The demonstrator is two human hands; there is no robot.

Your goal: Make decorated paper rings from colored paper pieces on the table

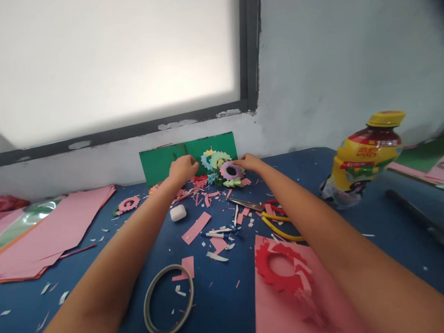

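Both my arms reach far across the blue table [355,220] to a cluster of paper flower rings [222,169] lying in front of a green card [159,161] that leans against the wall. My left hand [183,169] is curled with its fingers closed at the left side of the cluster, touching a piece I cannot name. My right hand [248,162] has its fingers pressed together at the purple ring [230,171]. A red paper ring [282,266] lies on a pink sheet [285,310] under my right forearm.
Scissors [254,204] and yellow-handled pliers [278,227] lie mid-table among paper scraps. A white eraser [178,212], a tape roll [169,299], a stack of pink sheets [45,231] at left, a yellow-capped bottle [363,156] and a dark rod [420,220] at right.
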